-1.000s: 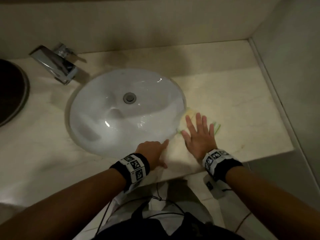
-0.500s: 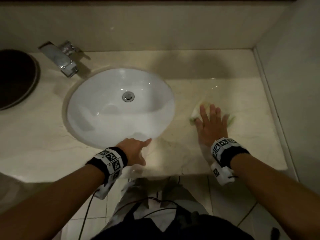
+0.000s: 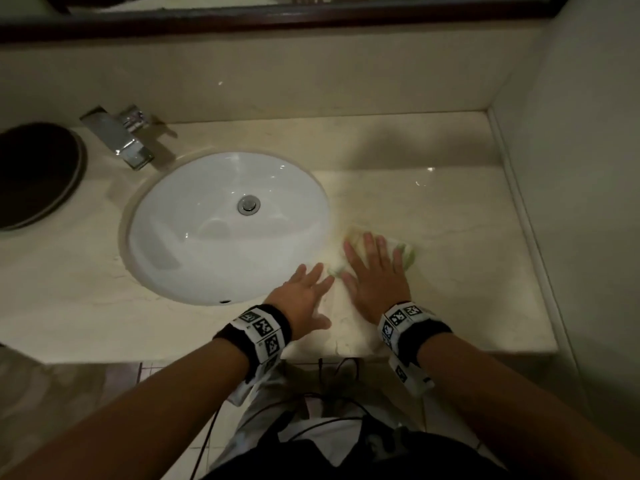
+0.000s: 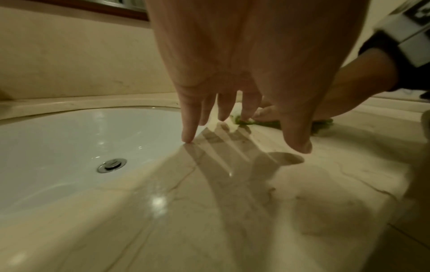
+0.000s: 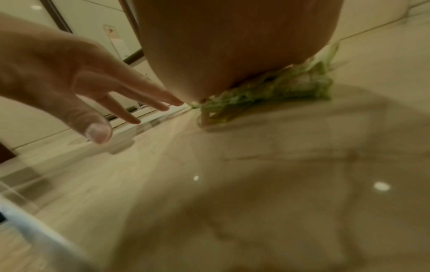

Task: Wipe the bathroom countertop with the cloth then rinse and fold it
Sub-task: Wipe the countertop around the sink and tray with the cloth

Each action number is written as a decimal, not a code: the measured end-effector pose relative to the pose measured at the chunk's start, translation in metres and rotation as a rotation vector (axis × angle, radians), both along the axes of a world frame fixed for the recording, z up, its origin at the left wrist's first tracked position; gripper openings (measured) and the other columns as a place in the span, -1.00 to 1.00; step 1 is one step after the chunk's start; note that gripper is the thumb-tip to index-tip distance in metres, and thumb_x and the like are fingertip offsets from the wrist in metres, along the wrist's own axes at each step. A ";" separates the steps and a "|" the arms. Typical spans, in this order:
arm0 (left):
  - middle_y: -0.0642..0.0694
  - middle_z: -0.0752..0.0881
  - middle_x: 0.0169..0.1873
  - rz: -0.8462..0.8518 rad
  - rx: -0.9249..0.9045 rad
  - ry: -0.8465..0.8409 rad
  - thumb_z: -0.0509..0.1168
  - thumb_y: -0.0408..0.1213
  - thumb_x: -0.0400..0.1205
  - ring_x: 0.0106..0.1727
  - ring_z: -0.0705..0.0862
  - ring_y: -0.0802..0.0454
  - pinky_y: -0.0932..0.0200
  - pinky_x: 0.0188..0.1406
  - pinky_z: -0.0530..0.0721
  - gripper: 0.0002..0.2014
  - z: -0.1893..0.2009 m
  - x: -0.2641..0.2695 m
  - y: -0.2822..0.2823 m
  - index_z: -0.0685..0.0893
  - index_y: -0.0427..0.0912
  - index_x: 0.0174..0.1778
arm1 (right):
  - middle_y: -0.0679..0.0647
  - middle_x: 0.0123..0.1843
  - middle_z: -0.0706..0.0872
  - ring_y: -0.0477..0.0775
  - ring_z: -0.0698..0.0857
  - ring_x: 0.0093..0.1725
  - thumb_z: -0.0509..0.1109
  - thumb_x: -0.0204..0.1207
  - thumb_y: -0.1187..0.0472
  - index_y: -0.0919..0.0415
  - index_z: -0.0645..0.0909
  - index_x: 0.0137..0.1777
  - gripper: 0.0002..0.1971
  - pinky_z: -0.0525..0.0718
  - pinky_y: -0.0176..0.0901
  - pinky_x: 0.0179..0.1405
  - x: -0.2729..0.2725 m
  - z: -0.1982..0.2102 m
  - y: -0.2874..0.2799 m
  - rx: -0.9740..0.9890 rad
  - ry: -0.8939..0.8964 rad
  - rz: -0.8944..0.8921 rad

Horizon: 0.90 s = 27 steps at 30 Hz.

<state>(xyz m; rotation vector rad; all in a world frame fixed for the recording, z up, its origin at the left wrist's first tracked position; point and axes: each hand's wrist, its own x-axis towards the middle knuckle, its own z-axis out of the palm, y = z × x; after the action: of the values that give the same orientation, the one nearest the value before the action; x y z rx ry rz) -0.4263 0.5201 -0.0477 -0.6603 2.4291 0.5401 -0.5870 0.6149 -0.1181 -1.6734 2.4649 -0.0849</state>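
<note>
right hand (image 3: 375, 275) flat on the cloth (image 3: 408, 252) beside the sink (image 3: 166, 258).

fingers straight and spread, it presses the green-white cloth onto the counter (image 3: 467, 289) just right of the basin; the palm hides most of the cloth, only crumpled edges show, and the right wrist view is blurred. left hand (image 3: 303, 294) is spread too, holding nothing, fingertips (image 4: 187, 137) on the counter at the sink's rim, just beside the cloth. the tap (image 3: 119, 138) stands behind the sink; a dark round thing (image 3: 34, 174) is cut off at left.
</note>
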 end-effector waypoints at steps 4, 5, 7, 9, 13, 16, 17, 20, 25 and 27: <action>-0.02 -0.25 0.70 -0.054 -0.025 -0.082 0.26 0.24 0.58 0.69 -0.24 -0.23 -0.29 0.59 0.22 -0.09 -0.003 -0.019 0.007 -0.13 0.09 0.70 | 0.20 0.70 0.20 0.34 0.22 0.66 -0.06 0.63 -0.23 -0.07 0.19 0.68 -0.37 0.12 0.46 0.57 -0.024 -0.001 0.017 0.001 -0.013 -0.006; -0.03 -0.26 0.69 -0.064 -0.018 -0.109 0.29 0.26 0.55 0.68 -0.25 -0.25 -0.33 0.58 0.20 -0.05 -0.003 -0.022 0.009 -0.15 0.10 0.70 | 0.19 0.70 0.21 0.33 0.23 0.65 -0.06 0.63 -0.23 -0.09 0.20 0.67 -0.38 0.12 0.45 0.58 -0.033 0.000 0.025 -0.003 -0.014 -0.037; -0.05 -0.30 0.68 -0.073 -0.004 -0.150 0.35 0.28 0.49 0.67 -0.28 -0.30 -0.40 0.57 0.15 0.03 -0.004 -0.026 0.011 -0.16 0.08 0.70 | 0.18 0.70 0.21 0.32 0.23 0.66 -0.06 0.63 -0.23 -0.11 0.19 0.67 -0.39 0.11 0.44 0.57 -0.053 0.000 0.041 -0.005 0.002 -0.088; -0.07 -0.32 0.68 -0.076 0.002 -0.163 0.39 0.27 0.46 0.66 -0.30 -0.32 -0.43 0.56 0.14 0.08 -0.006 -0.026 0.011 -0.18 0.07 0.70 | 0.18 0.71 0.18 0.33 0.21 0.66 -0.07 0.64 -0.22 -0.11 0.14 0.68 -0.39 0.10 0.44 0.57 -0.074 0.001 0.061 0.000 0.028 -0.118; -0.09 -0.32 0.68 -0.093 -0.006 -0.169 0.40 0.25 0.46 0.66 -0.29 -0.35 -0.46 0.55 0.15 0.09 -0.006 -0.026 0.011 -0.20 0.04 0.70 | 0.25 0.70 0.18 0.40 0.23 0.63 -0.13 0.62 -0.23 -0.04 0.14 0.69 -0.35 0.15 0.50 0.53 -0.109 0.004 0.094 0.036 0.068 -0.206; -0.12 -0.31 0.68 -0.103 -0.015 -0.173 0.40 0.25 0.46 0.65 -0.28 -0.38 -0.46 0.54 0.18 0.09 -0.006 -0.028 0.012 -0.19 0.03 0.70 | 0.25 0.72 0.07 0.38 0.08 0.67 -0.23 0.59 -0.25 -0.06 0.05 0.71 -0.31 -0.01 0.50 0.57 -0.107 0.003 0.092 0.075 0.040 -0.277; -0.13 -0.30 0.68 -0.106 -0.015 -0.177 0.41 0.25 0.46 0.65 -0.28 -0.39 -0.47 0.53 0.18 0.09 -0.006 -0.028 0.012 -0.18 0.02 0.70 | 0.26 0.73 0.04 0.39 0.04 0.68 -0.25 0.57 -0.25 -0.05 0.04 0.71 -0.29 -0.06 0.50 0.57 -0.101 0.003 0.086 0.081 0.027 -0.311; -0.14 -0.30 0.68 -0.105 -0.016 -0.184 0.41 0.23 0.46 0.65 -0.28 -0.40 -0.47 0.53 0.19 0.09 -0.007 -0.029 0.011 -0.18 0.02 0.70 | 0.29 0.73 0.00 0.43 0.00 0.68 -0.27 0.56 -0.26 -0.05 0.01 0.72 -0.28 -0.16 0.51 0.57 -0.080 0.003 0.069 0.072 0.013 -0.349; -0.13 -0.30 0.68 -0.098 -0.014 -0.190 0.42 0.20 0.47 0.65 -0.29 -0.38 -0.48 0.53 0.16 0.08 -0.007 -0.030 0.011 -0.18 0.03 0.70 | 0.33 0.71 0.09 0.47 0.07 0.66 -0.15 0.63 -0.22 -0.04 0.11 0.70 -0.35 -0.09 0.57 0.54 -0.034 0.000 0.041 0.030 0.022 -0.167; -0.13 -0.29 0.68 -0.098 -0.018 -0.184 0.42 0.21 0.47 0.65 -0.29 -0.38 -0.48 0.53 0.17 0.07 -0.006 -0.029 0.011 -0.16 0.03 0.70 | 0.37 0.69 0.15 0.51 0.13 0.65 -0.10 0.62 -0.22 0.00 0.17 0.68 -0.35 -0.08 0.59 0.52 -0.015 -0.001 0.027 0.006 0.003 -0.087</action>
<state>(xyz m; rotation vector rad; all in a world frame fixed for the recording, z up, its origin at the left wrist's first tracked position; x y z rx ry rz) -0.4554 0.5309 -0.0542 -0.5682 2.2819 0.4000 -0.6016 0.6417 -0.1186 -1.5650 2.5373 -0.0851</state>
